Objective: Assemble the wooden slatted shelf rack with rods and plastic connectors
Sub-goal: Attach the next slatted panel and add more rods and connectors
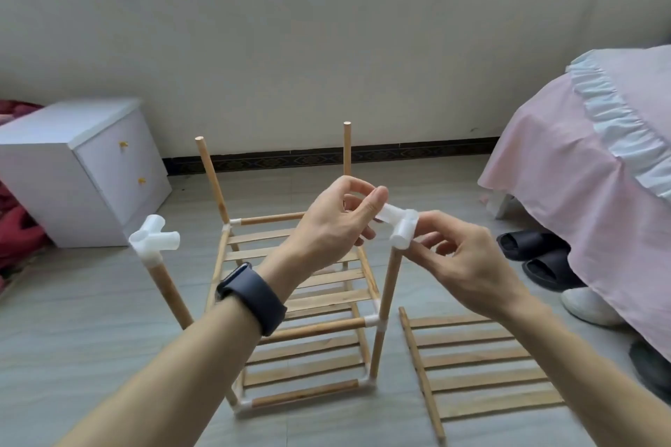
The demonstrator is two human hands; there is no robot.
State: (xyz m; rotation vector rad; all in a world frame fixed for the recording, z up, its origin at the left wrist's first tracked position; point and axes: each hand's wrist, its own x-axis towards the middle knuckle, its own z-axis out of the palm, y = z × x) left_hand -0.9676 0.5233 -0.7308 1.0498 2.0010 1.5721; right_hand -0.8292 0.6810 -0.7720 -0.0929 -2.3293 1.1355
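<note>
A partly built wooden rack stands on the floor with two slatted shelves and four upright rods. The near left rod carries a white plastic connector on its top. A second white connector hangs just above the near right rod. My left hand, with a dark watch on the wrist, pinches one arm of this connector. My right hand pinches its lower end from the right. The two far rods have bare tops.
A loose slatted shelf panel lies on the floor right of the rack. A white bedside cabinet stands at the left. A bed with a pink cover is at the right, with dark slippers and a white shoe beneath it.
</note>
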